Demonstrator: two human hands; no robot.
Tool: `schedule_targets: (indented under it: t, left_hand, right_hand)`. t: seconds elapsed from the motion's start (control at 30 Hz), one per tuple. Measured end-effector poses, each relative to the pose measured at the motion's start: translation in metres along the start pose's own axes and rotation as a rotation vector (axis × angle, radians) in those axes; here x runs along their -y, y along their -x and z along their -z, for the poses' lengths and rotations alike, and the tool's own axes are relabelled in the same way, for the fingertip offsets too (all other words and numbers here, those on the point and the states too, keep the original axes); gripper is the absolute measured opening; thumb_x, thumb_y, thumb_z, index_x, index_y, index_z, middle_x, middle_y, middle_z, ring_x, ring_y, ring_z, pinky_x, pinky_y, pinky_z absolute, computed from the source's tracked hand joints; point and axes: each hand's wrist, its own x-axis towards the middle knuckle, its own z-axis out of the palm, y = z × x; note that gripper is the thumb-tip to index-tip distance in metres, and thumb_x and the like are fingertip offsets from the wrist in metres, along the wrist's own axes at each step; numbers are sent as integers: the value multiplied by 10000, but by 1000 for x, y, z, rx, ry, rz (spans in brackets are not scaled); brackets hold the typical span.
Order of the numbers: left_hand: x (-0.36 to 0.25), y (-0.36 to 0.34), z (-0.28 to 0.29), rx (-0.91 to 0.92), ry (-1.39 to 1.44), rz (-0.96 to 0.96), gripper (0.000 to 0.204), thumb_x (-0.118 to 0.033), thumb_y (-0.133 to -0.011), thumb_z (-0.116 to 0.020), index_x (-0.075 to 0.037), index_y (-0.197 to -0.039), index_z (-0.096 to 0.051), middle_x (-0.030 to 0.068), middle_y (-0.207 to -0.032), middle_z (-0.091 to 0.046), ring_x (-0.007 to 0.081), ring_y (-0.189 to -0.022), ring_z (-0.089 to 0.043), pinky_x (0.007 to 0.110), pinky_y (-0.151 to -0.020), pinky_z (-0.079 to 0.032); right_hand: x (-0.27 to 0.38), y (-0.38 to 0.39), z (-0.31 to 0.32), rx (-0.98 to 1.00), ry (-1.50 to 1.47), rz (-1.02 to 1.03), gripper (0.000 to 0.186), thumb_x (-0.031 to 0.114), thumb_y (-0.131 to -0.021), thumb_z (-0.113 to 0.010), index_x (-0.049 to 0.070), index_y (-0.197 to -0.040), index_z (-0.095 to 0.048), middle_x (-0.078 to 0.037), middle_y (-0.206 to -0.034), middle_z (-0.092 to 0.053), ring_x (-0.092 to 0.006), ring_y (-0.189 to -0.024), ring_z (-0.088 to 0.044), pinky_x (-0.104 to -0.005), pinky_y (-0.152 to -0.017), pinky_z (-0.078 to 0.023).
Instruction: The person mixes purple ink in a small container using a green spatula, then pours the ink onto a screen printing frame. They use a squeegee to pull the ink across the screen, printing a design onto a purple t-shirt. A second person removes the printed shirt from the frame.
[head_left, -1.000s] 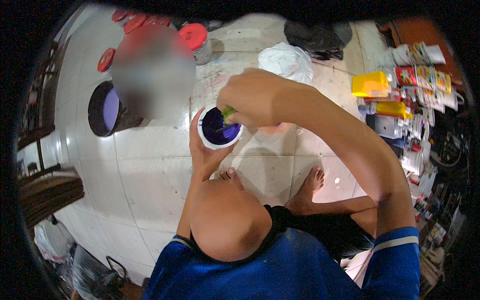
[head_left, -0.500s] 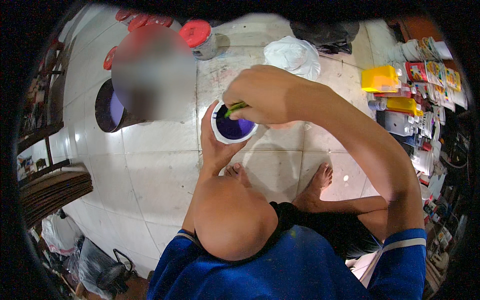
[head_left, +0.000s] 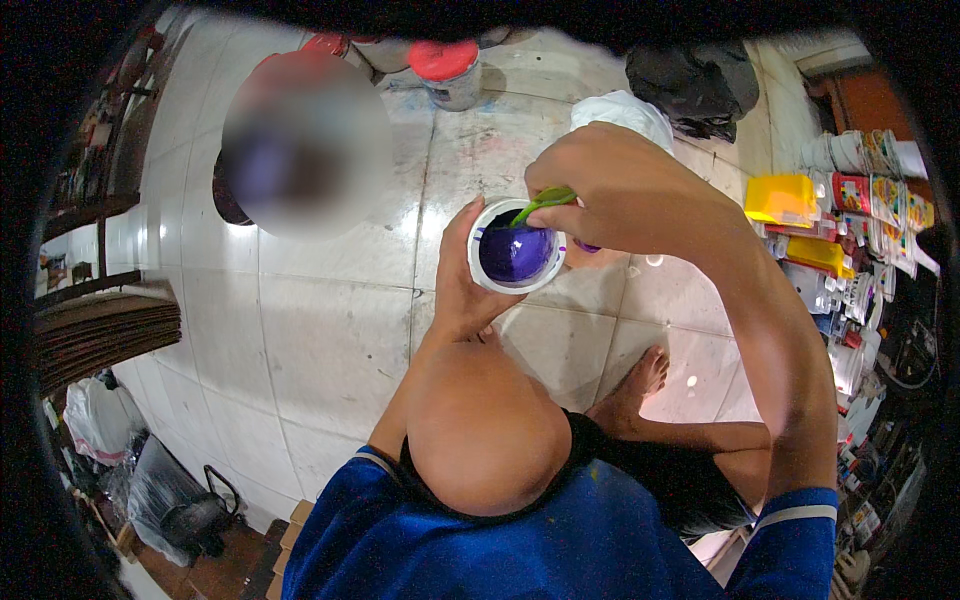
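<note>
My left hand (head_left: 462, 290) is wrapped round the near left side of a white tub (head_left: 486, 276), which sits just above my bent knee. Glossy purple paint (head_left: 520, 256) lies inside it, with purple smears on the rim. From above, my right hand (head_left: 590, 200) grips a thin green stirrer (head_left: 542, 205), its lower end reaching into the tub at the far edge. Whether that end is a spoon or a plain stick cannot be seen. Just right of the tub, partly hidden under my right hand, a small purple patch (head_left: 588, 247) shows.
A red-lidded bucket (head_left: 446, 72) stands ahead on the tiled floor (head_left: 330, 320). A white bag (head_left: 625, 115) and a black bag (head_left: 692, 85) lie far right. Yellow containers (head_left: 780, 200) and bottles line the right side; stacked cardboard (head_left: 110, 335) is at left. A blurred disc hides the far left.
My right hand has shifted right across the tub, and more of the green stirrer and the paint shows. The whole view has swung a little, moving most floor items rightward.
</note>
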Motion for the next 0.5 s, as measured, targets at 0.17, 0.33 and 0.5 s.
schedule_targets:
  t: [0.17, 0.33, 0.5]
  left_hand:
    - [1, 0, 3, -61, -125, -95, 1207, -70, -639, -1043, -50, -1617, -336, 173, -1474, -601, 287, -1351, -626, 425, -1143, -534]
    - [-1, -5, 8, -132, -272, -222, 1236, -102, -619, -1058, -58, -1621, -337, 185, -1499, -585, 309, -1388, -594, 446, -1172, -499]
    - [-6, -10, 18, -170, -394, -311, 1205, -172, -578, -1070, -81, -1587, -419, 197, -1549, -545, 375, -1456, -514, 486, -1210, -422]
  right_hand:
    - [8, 4, -7, 1, 67, -35, 228, 271, -908, -747, 46, -869, -756, -230, -846, -736, -460, -885, -727, -554, -815, -561]
    - [16, 16, -27, -196, -41, -144, 290, 316, -943, -743, 33, -879, -724, -225, -844, -728, -463, -862, -710, -558, -802, -552]
    - [15, 27, -60, -232, -414, -487, 305, 310, -973, -746, 17, -892, -714, -192, -796, -703, -386, -742, -682, -485, -740, -548]
